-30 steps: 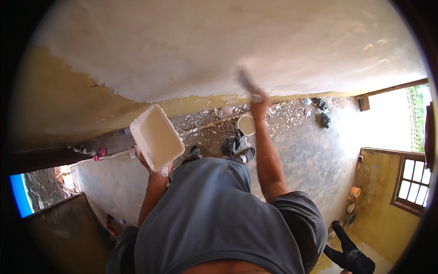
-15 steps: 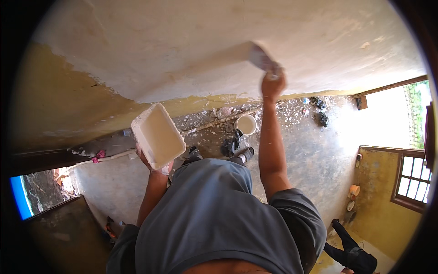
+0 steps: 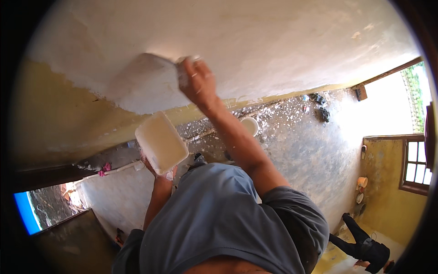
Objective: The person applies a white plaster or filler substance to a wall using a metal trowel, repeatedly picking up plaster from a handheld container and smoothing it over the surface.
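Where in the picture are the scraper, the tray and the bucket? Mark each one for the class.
Scraper (image 3: 160,58): head view, on its blurred blade.
Tray (image 3: 178,161): head view, on its lower right rim.
Bucket (image 3: 257,128): head view, on the right side of its rim.

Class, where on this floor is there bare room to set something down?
Grey concrete floor lies mostly bare between the right forearm and the yellow windowed wall, and between the left forearm and the pale pole. Crowded: beside the pale plastered wall, with white flakes, black plastic bags and a round white bucket.
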Demonstrator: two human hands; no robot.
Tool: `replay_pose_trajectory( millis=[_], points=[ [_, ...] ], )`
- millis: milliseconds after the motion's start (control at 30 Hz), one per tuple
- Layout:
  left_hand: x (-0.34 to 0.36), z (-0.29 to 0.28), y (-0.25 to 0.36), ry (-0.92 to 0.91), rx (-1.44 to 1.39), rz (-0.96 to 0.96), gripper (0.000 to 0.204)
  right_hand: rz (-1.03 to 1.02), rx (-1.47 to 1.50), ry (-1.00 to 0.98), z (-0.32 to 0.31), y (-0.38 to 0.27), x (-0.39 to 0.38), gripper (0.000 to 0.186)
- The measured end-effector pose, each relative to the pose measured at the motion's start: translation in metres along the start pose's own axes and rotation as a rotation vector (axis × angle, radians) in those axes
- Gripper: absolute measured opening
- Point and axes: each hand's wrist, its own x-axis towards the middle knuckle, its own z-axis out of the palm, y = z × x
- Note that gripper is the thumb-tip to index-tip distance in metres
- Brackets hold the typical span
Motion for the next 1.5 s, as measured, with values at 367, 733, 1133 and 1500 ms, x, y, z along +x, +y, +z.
replay_pose_trajectory(
  millis=[367, 733, 1133, 1500],
  points=[
    [-0.009, 0.023, -0.003, 0.008, -0.070, 0.016, 0.072, 0.747, -0.358, 0.453, -0.219, 0.176, 0.067, 0.029],
    [-0.001, 0.003, 0.002, 0.045, 0.047, -0.006, 0.068, 0.055, 0.225, -0.103, -0.032, -0.033, 0.059, 0.025],
    [-0.010, 0.011, -0.001, -0.041, -0.128, -0.039, 0.074, 0.592, 0.031, 0.466, -0.209, 0.178, 0.071, 0.032],
    [-0.011, 0.035, 0.004, -0.127, -0.081, -0.027, 0.076, 1.079, 1.427, 0.689, -0.117, 0.184, 0.005, 0.043]
  ],
)
